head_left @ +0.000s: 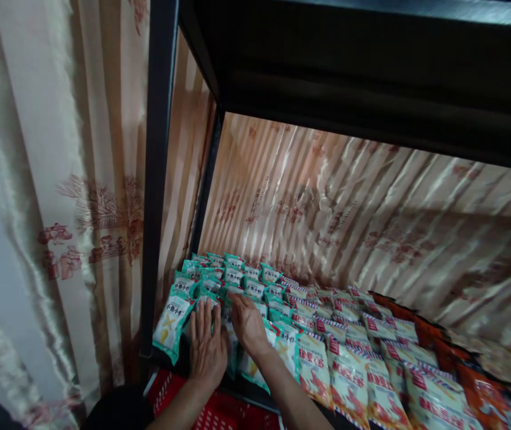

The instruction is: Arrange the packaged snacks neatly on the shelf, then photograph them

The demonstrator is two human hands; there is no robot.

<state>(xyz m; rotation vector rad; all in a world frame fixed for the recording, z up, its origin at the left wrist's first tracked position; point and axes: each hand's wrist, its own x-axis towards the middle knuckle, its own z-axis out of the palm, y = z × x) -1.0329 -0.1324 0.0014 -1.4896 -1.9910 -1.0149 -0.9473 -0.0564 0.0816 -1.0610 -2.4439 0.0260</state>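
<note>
My left hand (pixel 208 346) lies flat with fingers stretched out against the front of a green-and-white snack bag (pixel 206 300) in the front row. Just to its right, my right hand (pixel 247 322) is bent over with its fingers closed at the upper part of another green-edged snack bag (pixel 230 334); the fingertips are partly hidden. A whole green snack bag (pixel 172 319) leans upright at the left end of the row. More green bags (pixel 289 349) stand right of my right forearm, and several rows of them reach back behind my hands.
White-and-red snack bags (pixel 349 376) fill rows to the right, followed by orange-and-black bags (pixel 483 394). A red plastic basket (pixel 166 391) sits below the shelf's front edge. A dark shelf post (pixel 159 179) rises at left, a dark upper shelf (pixel 349 71) overhangs, and patterned curtains (pixel 291 191) hang behind.
</note>
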